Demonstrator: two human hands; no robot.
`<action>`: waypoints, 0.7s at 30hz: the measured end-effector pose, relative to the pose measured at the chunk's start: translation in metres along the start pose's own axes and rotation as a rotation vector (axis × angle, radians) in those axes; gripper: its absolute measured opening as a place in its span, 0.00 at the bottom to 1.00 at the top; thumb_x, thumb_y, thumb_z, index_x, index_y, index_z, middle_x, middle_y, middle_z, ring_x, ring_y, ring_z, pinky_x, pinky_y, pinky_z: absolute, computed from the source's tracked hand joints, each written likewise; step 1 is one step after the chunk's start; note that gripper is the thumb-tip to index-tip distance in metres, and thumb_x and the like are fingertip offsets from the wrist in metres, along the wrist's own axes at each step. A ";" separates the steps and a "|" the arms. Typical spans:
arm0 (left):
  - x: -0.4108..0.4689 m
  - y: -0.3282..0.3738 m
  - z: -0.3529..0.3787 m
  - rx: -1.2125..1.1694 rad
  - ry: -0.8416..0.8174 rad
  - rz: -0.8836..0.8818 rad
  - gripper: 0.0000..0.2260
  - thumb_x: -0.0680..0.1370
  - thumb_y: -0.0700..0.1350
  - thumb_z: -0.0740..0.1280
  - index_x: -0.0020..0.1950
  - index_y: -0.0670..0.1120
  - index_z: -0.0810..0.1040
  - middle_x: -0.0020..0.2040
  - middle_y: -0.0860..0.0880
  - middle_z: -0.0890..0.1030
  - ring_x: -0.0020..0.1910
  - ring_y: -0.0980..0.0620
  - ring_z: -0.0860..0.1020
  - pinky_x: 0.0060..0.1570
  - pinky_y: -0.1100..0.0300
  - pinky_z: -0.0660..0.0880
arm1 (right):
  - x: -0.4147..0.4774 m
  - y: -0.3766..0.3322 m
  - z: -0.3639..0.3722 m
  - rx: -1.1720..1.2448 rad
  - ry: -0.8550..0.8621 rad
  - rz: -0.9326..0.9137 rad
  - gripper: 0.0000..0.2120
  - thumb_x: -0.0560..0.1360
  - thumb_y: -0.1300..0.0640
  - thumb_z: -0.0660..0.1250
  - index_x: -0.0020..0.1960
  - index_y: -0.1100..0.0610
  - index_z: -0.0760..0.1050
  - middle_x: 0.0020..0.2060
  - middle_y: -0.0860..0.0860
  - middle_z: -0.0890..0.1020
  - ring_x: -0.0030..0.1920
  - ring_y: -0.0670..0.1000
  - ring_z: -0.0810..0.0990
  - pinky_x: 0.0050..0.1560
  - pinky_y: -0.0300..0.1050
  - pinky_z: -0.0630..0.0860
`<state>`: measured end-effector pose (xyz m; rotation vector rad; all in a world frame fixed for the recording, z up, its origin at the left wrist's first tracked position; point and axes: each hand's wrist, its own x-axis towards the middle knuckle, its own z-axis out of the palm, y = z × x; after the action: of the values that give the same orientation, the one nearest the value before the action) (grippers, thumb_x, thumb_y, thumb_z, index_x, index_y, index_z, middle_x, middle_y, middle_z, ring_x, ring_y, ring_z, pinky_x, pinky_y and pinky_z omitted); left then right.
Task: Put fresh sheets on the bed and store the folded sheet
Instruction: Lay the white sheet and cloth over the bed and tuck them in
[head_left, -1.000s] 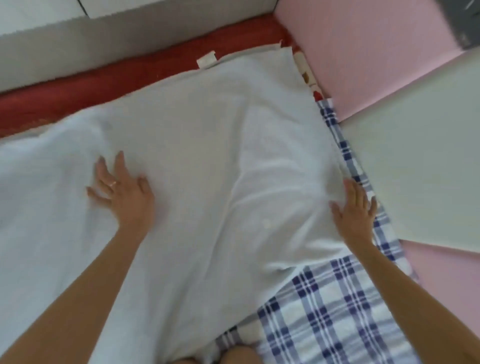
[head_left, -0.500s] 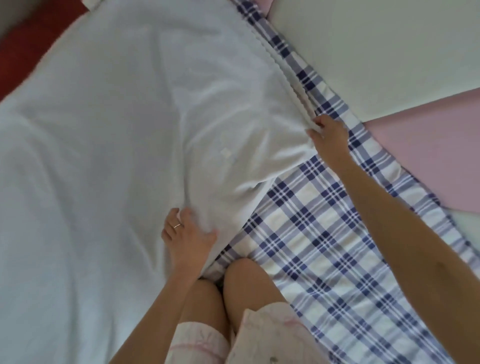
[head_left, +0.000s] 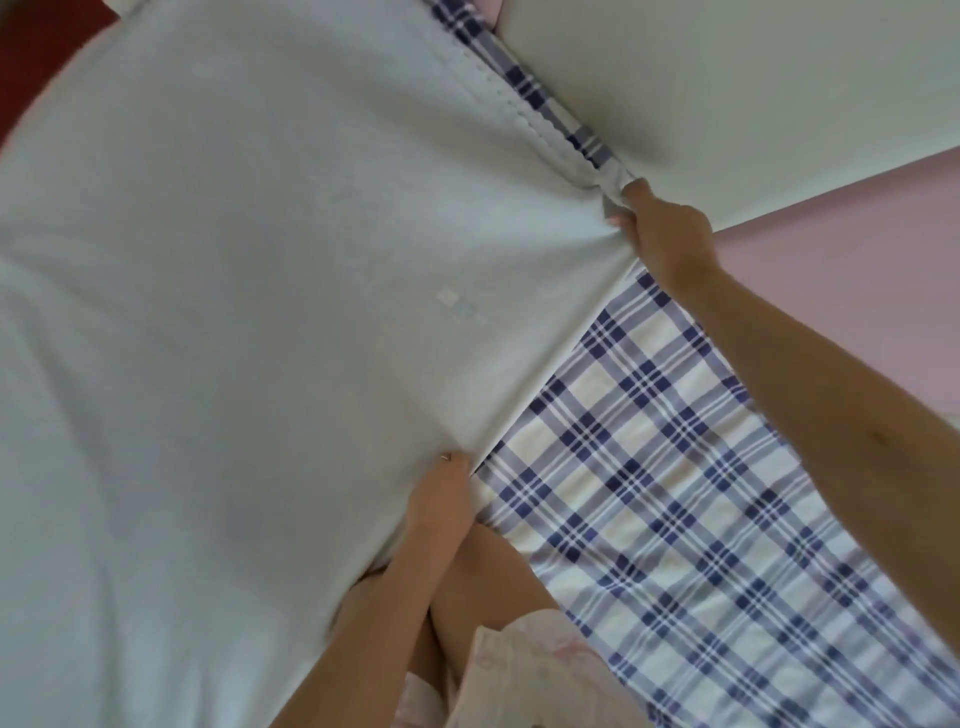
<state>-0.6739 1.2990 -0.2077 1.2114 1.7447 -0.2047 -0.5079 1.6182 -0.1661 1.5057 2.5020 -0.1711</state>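
Note:
A large white sheet (head_left: 249, 312) covers most of the bed, lying over a blue-and-white plaid sheet (head_left: 675, 493) that shows at the right and along the far edge. My right hand (head_left: 660, 228) is closed on the white sheet's corner next to the wall, with the cloth pulled taut from it. My left hand (head_left: 441, 488) grips the white sheet's lower edge close to my knees; its fingers are tucked under the cloth and a ring shows.
A pale cream panel (head_left: 727, 93) and pink wall padding (head_left: 857, 291) border the bed on the right. My bare knees (head_left: 488, 587) and pale shorts (head_left: 535, 670) rest on the plaid sheet. A strip of red fabric (head_left: 31, 62) shows at the top left.
Both hands went from lying flat on the white sheet to gripping its edge. The sheet's edge is now stretched straight between them, and the view has tilted closer to the bed.

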 end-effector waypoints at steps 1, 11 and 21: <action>-0.003 0.003 0.004 -0.018 -0.024 0.026 0.15 0.77 0.38 0.60 0.64 0.42 0.67 0.64 0.44 0.69 0.59 0.46 0.73 0.55 0.58 0.69 | 0.003 0.002 0.006 -0.030 -0.008 0.002 0.18 0.82 0.50 0.55 0.64 0.64 0.65 0.42 0.64 0.80 0.39 0.64 0.80 0.37 0.50 0.70; -0.016 -0.041 -0.011 -0.279 0.507 -0.066 0.26 0.63 0.37 0.72 0.61 0.44 0.74 0.65 0.41 0.72 0.62 0.38 0.72 0.59 0.43 0.68 | -0.031 -0.092 0.033 0.053 0.344 -0.072 0.30 0.69 0.70 0.52 0.70 0.56 0.61 0.66 0.58 0.66 0.65 0.59 0.66 0.67 0.56 0.63; 0.014 -0.080 -0.059 -0.379 0.292 -0.505 0.57 0.64 0.61 0.75 0.75 0.56 0.34 0.75 0.46 0.32 0.74 0.43 0.33 0.65 0.28 0.43 | -0.028 -0.036 0.079 -0.074 -0.025 0.083 0.31 0.79 0.39 0.45 0.78 0.53 0.50 0.77 0.52 0.53 0.76 0.57 0.53 0.74 0.58 0.45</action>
<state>-0.7736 1.3037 -0.2172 0.5319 2.2055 0.0138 -0.5172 1.5611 -0.2368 1.5644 2.3937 -0.0824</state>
